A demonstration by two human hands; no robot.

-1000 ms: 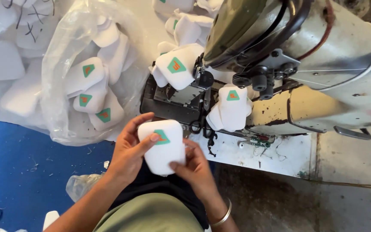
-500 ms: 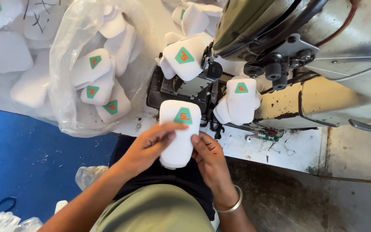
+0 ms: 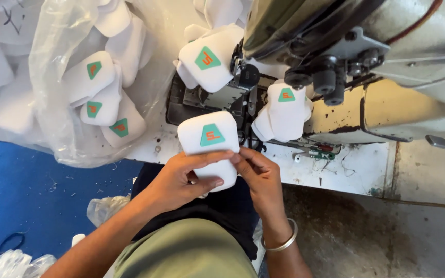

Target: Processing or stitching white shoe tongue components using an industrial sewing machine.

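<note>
Blue floor at far left. Clear bag above it holds white pads with green labels. Left hand grips white pad from left, fingers curled over its lower half. Pad sits at centre, over lap, just in front of table edge, green label up. Right hand pinches pad's right edge. Sewing machine at upper right; two more pads lie against it.

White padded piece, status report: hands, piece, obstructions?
Left hand and right hand both grip the white padded piece. Green patch up. Sewing machine just ahead.
</note>
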